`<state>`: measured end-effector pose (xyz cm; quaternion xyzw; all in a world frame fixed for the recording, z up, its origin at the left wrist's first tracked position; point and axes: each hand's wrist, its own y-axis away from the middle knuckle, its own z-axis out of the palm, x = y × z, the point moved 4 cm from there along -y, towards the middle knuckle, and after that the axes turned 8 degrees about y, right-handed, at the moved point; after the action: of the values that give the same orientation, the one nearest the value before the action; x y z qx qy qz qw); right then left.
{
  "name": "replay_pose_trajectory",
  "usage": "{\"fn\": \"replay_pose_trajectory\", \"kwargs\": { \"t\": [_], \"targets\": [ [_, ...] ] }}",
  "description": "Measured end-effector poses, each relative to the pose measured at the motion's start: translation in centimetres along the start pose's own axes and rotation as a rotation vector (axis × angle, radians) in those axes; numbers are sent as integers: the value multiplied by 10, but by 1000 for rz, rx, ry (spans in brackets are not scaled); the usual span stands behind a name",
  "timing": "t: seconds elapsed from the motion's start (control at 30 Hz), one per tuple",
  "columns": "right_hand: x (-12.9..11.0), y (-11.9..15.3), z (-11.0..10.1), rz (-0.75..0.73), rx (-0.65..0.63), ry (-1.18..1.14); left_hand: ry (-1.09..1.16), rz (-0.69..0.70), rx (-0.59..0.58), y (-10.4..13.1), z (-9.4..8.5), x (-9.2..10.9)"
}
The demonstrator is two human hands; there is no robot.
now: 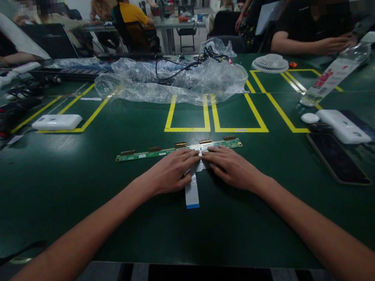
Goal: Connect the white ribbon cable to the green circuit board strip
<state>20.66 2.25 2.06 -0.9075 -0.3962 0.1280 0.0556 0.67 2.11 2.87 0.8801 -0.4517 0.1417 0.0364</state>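
A long, narrow green circuit board (151, 154) lies flat across the table in front of me, with several copper-coloured tabs along its far edge. From its near side a white flat ribbon cable (191, 194) with a blue end runs toward me. My left hand (170, 171) rests palm down, fingertips on the board's middle, thumb by the cable. Mirroring it, my right hand (233, 167) has its fingers stretched out on the same spot. Between the hands shows a shiny silvery piece (201, 165), partly hidden by my fingers.
Crumpled clear plastic wrap (174, 83) with black cables lies beyond the board. A white box-shaped device (57, 122) is on the left. To the right are a phone (338, 158), a white device (343, 126), a tilted plastic bottle (335, 71) and a fan (270, 63). People sit around.
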Motion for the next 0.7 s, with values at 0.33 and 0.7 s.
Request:
{"fn": "replay_pose_trajectory", "kwargs": {
  "t": [0.33,0.7],
  "targets": [
    [11,0,6,67,67,73,-122,-3,36,-5,6,2],
    [2,-2,4,96,38,117,-224,-1,-20,-13,9,8]
  ]
}}
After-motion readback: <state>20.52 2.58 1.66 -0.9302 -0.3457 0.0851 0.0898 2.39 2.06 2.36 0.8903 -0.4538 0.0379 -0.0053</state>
